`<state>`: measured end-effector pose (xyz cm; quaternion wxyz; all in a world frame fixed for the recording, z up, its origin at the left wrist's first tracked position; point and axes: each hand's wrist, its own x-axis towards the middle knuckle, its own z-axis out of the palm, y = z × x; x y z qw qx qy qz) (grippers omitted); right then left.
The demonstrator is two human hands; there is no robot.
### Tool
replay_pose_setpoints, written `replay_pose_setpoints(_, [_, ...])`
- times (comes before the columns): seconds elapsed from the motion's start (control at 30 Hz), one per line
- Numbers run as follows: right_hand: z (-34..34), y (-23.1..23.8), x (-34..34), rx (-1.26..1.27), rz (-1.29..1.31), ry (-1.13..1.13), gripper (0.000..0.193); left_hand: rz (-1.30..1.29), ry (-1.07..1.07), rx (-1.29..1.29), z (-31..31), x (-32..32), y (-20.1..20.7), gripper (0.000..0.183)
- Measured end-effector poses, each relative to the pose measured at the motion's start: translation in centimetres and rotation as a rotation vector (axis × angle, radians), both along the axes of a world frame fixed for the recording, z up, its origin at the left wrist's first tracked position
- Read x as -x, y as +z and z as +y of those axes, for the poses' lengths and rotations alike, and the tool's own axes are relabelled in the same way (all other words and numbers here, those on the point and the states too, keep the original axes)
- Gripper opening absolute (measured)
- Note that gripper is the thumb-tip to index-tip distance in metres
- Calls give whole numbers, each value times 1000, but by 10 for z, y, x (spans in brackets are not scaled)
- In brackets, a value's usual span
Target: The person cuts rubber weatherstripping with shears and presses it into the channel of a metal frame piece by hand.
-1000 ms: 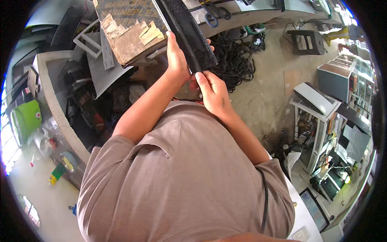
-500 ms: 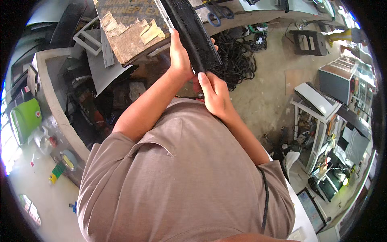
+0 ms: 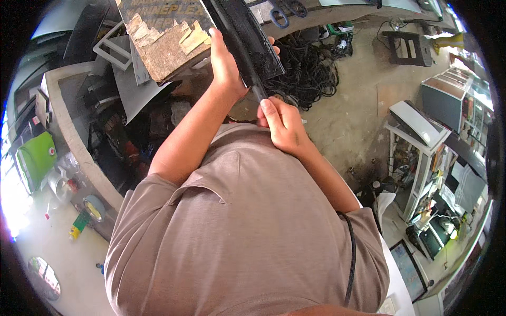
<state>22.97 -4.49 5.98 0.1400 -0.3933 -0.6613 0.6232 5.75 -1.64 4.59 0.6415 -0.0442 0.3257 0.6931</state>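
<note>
My left hand (image 3: 227, 66) is wrapped round a long black channel-shaped bar (image 3: 257, 45), its thumb along the left side and fingertips showing past the right side. The bar slants from the top edge down toward my body. Out of its near end comes a narrow black strip (image 3: 259, 90). My right hand (image 3: 284, 124) pinches the end of this strip, thumb on top, a short way below the bar. Just left of the bar lies a brown board (image 3: 163, 55) with torn paper on its face. The bar's far end is cut off by the top edge.
Scissors with blue handles (image 3: 279, 17) lie on a ledge at the top. A heap of black cable (image 3: 308, 71) is on the floor to the right. White shelving (image 3: 416, 174) stands far right. At left, a green case (image 3: 36, 158) and tape roll (image 3: 94, 208) rest on a counter.
My right hand has drawn slightly down and away from the bar's near end, and more of the strip shows between. The bar and left hand have shifted a little left.
</note>
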Motion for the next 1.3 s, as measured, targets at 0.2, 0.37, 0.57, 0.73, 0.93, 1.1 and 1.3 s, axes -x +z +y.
replay_pose_setpoints(0.2, [-2,13,14,-142,38,-105,34,72,23,34,7,-2,0,94])
replay_pose_setpoints(0.37, [2,12,2,-155,-12,-89,33,25,-6,-7,8,-4,-1,95])
replay_pose_setpoints(0.57, [8,9,23,-258,-1,-166,34,-88,-11,46,5,-15,-1,96])
replay_pose_setpoints(0.73, [7,5,15,120,12,-155,36,-170,-2,20,3,-11,-8,94])
replay_pose_setpoints(0.93, [6,13,18,-209,-18,-167,36,-124,4,21,2,-16,-5,91])
replay_pose_setpoints(1.1, [11,5,15,92,-21,-146,36,-67,-21,62,7,-12,-2,91])
replay_pose_setpoints(1.3, [10,14,10,-67,-17,-67,39,-118,-7,25,4,-14,-6,90])
